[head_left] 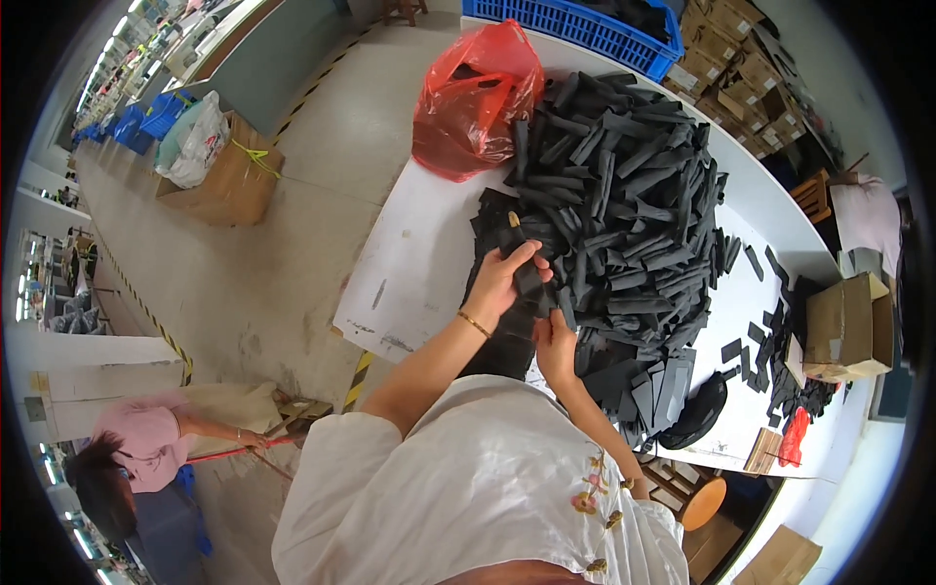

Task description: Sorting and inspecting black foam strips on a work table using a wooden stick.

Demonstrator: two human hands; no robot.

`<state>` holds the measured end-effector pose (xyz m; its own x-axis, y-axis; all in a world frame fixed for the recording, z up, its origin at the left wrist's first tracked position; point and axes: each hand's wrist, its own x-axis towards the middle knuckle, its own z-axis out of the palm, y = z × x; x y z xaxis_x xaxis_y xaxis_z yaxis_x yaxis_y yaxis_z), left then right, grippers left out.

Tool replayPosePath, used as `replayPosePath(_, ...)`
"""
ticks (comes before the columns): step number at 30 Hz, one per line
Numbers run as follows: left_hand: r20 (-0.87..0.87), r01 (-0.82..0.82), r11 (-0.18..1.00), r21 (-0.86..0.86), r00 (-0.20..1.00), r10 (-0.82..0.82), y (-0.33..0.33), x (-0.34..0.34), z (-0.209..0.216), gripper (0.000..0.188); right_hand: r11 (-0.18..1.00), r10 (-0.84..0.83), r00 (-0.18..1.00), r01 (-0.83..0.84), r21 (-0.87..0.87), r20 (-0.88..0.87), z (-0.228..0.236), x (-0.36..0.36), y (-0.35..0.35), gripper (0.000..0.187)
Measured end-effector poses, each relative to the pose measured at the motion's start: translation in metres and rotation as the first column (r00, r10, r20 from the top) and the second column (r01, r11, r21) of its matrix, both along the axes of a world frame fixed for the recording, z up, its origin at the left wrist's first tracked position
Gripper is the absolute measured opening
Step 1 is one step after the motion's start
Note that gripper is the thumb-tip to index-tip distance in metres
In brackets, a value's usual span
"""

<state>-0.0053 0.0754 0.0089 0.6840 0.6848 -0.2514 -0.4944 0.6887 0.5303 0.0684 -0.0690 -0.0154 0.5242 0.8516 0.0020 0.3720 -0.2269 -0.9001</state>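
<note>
My left hand (501, 281) is closed around a narrow black piece (526, 277); a small gold-coloured tip (514, 219) shows at the far end of it. Close by on the right, my right hand (556, 346) has its fingers pressed together at the lower end of the black material. What exactly lies between those fingertips is hidden. Both hands are over flat dark sheets (497, 343) at the near edge of the white table (429, 239). Just beyond them rises a large heap of folded black strips (634, 214).
A red plastic bag (478, 107) stands left of the heap, with a blue crate (585, 37) behind. To the right lie loose black pieces (746, 356), a black pouch (697, 409) and a cardboard box (848, 327). A person in pink (146, 439) holds a red pole at lower left.
</note>
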Motion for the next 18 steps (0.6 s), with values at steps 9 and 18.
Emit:
replayPosePath(9, -0.171, -0.383, 0.922, -0.061, 0.914, 0.369, 0.004, 0.002, 0.002, 0.019, 0.992, 0.105, 0.983, -0.093, -0.089, 0.149, -0.004, -0.003, -0.050, 0.013)
replayPosePath(18, -0.085, -0.276, 0.952, -0.135, 0.960, 0.267, -0.028, 0.025, -0.011, 0.046, 0.969, 0.098, 0.990, -0.119, -0.215, -0.103, 0.031, 0.022, -0.099, 0.015)
